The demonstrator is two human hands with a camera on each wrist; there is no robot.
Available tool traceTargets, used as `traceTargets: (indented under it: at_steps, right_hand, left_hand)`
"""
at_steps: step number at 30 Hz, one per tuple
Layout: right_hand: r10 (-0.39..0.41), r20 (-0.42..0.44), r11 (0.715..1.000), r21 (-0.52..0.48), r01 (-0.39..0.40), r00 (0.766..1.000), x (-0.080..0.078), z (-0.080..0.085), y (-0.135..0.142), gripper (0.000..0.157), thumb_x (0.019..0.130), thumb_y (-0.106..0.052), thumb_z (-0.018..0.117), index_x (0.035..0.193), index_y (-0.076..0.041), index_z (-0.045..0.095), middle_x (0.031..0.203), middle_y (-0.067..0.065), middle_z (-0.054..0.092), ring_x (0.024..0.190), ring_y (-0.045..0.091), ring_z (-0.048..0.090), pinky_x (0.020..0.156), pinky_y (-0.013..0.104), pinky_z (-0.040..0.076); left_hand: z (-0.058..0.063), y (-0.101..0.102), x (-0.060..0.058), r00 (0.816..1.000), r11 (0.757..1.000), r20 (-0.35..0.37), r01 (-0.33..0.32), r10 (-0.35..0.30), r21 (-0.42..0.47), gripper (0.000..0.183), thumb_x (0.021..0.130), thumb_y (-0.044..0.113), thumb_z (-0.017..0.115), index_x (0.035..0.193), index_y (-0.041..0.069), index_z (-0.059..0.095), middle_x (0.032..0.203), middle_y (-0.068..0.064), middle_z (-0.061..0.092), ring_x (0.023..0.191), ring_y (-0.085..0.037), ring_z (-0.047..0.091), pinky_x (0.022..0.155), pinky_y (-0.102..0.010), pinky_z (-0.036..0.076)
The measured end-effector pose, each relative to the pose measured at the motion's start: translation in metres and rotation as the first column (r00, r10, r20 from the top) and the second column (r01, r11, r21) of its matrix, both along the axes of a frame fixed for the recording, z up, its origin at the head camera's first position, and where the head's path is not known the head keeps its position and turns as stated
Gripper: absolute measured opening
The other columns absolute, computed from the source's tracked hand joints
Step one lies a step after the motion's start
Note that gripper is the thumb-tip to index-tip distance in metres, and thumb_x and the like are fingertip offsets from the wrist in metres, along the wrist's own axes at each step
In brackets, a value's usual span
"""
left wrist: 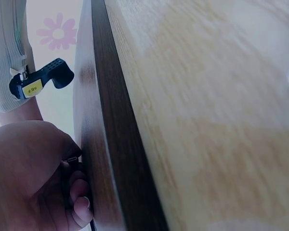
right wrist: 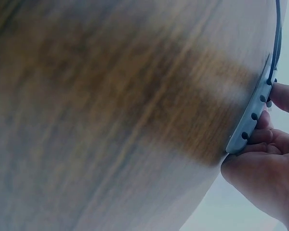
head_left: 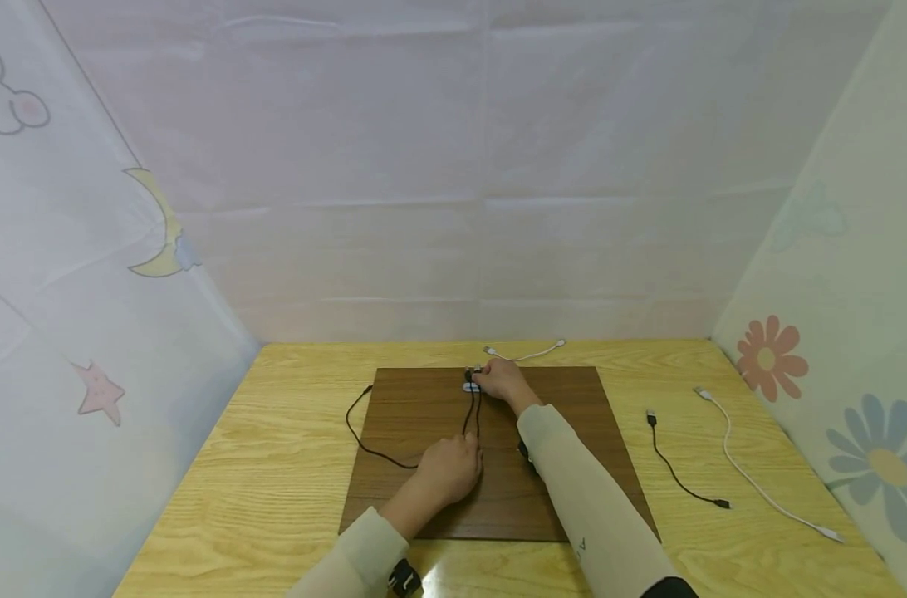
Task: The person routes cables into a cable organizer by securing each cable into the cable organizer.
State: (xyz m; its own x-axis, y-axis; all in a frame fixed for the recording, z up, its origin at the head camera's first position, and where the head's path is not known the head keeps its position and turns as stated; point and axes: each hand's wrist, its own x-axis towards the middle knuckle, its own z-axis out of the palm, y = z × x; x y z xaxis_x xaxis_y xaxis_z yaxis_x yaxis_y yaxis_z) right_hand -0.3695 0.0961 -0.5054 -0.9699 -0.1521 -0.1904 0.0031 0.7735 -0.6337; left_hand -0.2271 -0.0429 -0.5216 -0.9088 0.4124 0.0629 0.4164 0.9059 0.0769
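Leaning in over the brown board (head_left: 517,502), a person works with both bare hands, pale sleeves (head_left: 367,544) reaching across its near edge. A black wrist device (head_left: 404,579) sits just in front of that edge, beneath the left sleeve. Over the near half of the board, the left hand (head_left: 449,469) is curled, thumb and fingers pinching a metal plug (left wrist: 72,159) along with black cord. From beside it one black cable (head_left: 356,432) bows out past the board's left side, its far end lying near the back left corner.

Well to the right of the board lie a short black cord (head_left: 670,469) and, farther out, a long white cable (head_left: 745,475), both loosely curved.

Two dark strands (head_left: 468,413) run up the board's middle from the left hand to a pale grey cable holder (right wrist: 248,118) near the back edge. There the right hand (head_left: 504,382) bends its fingers and thumb about the holder; whether it also pinches a strand, I cannot tell. Beyond the board's back edge, a short white cord (head_left: 531,355) lies on the yellow wood table (head_left: 289,415), before a pale wrinkled sheet (head_left: 394,166).
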Motion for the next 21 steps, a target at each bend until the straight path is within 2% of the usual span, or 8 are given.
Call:
traceTargets:
  at_steps: [1, 5, 8, 11, 14, 16, 18, 21]
  right_hand:
    - [-0.002, -0.005, 1.000, 0.000, 0.002, 1.000, 0.0002, 0.0000, -0.0001, 0.026, 0.103, -0.029, 0.059, 0.097, -0.005, 0.068, 0.091, 0.006, 0.061, 0.071, 0.017, 0.051, 0.062, 0.030, 0.041]
    - [0.003, -0.001, 1.000, 0.000, -0.003, 1.000, -0.0021, -0.0017, -0.0008, 0.038, 0.103, -0.028, 0.059, 0.069, -0.010, 0.055, 0.063, 0.001, 0.045, 0.054, 0.015, 0.039, 0.053, 0.029, 0.034]
    - [0.009, 0.005, 1.000, 0.014, -0.009, 1.000, -0.0038, -0.0030, -0.0011, 0.045, 0.103, -0.028, 0.059, 0.063, -0.013, 0.047, 0.056, -0.001, 0.036, 0.050, 0.013, 0.032, 0.051, 0.028, 0.031]
    - [0.011, 0.000, 1.000, 0.027, -0.011, 1.000, -0.0029, -0.0026, 0.0000, 0.034, 0.103, -0.028, 0.058, 0.075, -0.009, 0.058, 0.070, 0.003, 0.051, 0.060, 0.016, 0.044, 0.058, 0.030, 0.039]
    - [0.019, -0.005, 0.999, 0.033, -0.019, 1.000, -0.0004, -0.0008, 0.0016, 0.029, 0.104, -0.029, 0.057, 0.104, -0.002, 0.068, 0.103, 0.012, 0.066, 0.085, 0.023, 0.060, 0.074, 0.036, 0.050]
    - [0.028, -0.011, 0.999, 0.034, -0.027, 1.000, 0.0007, 0.0000, 0.0025, 0.035, 0.104, -0.029, 0.057, 0.120, 0.000, 0.066, 0.123, 0.016, 0.065, 0.101, 0.028, 0.063, 0.085, 0.041, 0.053]
    - [0.033, -0.008, 0.999, 0.032, -0.033, 0.999, 0.0008, 0.0001, 0.0027, 0.038, 0.104, -0.030, 0.057, 0.125, 0.001, 0.064, 0.131, 0.018, 0.063, 0.110, 0.031, 0.062, 0.091, 0.044, 0.052]
    - [0.034, -0.018, 0.999, 0.040, -0.033, 0.999, 0.0000, -0.0004, 0.0026, 0.037, 0.104, -0.029, 0.057, 0.122, 0.001, 0.065, 0.129, 0.018, 0.063, 0.107, 0.030, 0.062, 0.090, 0.044, 0.052]
  left_hand:
    - [-0.0001, -0.0001, 0.0000, 1.000, 1.000, -0.003, 0.001, -0.001, -0.001, 0.024, 0.105, 0.024, 0.053, 0.087, 0.007, 0.056, 0.074, -0.008, 0.061, 0.064, -0.025, 0.067, 0.048, -0.035, 0.051]
    - [-0.0007, -0.0008, -0.0001, 1.000, 1.000, -0.004, 0.005, -0.005, 0.003, 0.023, 0.104, 0.024, 0.054, 0.089, 0.007, 0.057, 0.076, -0.009, 0.063, 0.066, -0.026, 0.067, 0.050, -0.036, 0.052]
    - [-0.0005, -0.0019, -0.0005, 1.000, 1.000, 0.006, 0.019, -0.019, 0.003, 0.022, 0.104, 0.025, 0.054, 0.093, 0.007, 0.060, 0.079, -0.010, 0.065, 0.070, -0.027, 0.069, 0.054, -0.037, 0.055]
    - [0.0004, -0.0032, -0.0010, 0.999, 0.999, 0.036, 0.035, -0.035, -0.002, 0.023, 0.105, 0.027, 0.053, 0.102, 0.008, 0.064, 0.089, -0.010, 0.069, 0.080, -0.028, 0.070, 0.065, -0.039, 0.058]
    - [0.0013, -0.0041, -0.0008, 0.997, 0.999, 0.063, 0.037, -0.037, -0.009, 0.030, 0.105, 0.031, 0.052, 0.118, 0.007, 0.065, 0.100, -0.011, 0.071, 0.090, -0.028, 0.071, 0.075, -0.041, 0.058]
    - [0.0021, -0.0047, 0.0001, 0.997, 0.999, 0.076, 0.032, -0.031, -0.009, 0.033, 0.105, 0.032, 0.053, 0.121, 0.006, 0.065, 0.103, -0.012, 0.071, 0.092, -0.028, 0.071, 0.076, -0.040, 0.059]
    - [0.0024, -0.0052, 0.0011, 0.997, 1.000, 0.080, 0.024, -0.024, -0.009, 0.033, 0.104, 0.033, 0.055, 0.118, 0.005, 0.065, 0.101, -0.012, 0.071, 0.090, -0.028, 0.071, 0.073, -0.040, 0.059]
    - [0.0017, -0.0069, 0.0028, 0.997, 1.000, 0.075, 0.022, -0.021, 0.000, 0.028, 0.104, 0.033, 0.056, 0.106, 0.007, 0.064, 0.093, -0.011, 0.069, 0.083, -0.026, 0.070, 0.067, -0.038, 0.058]
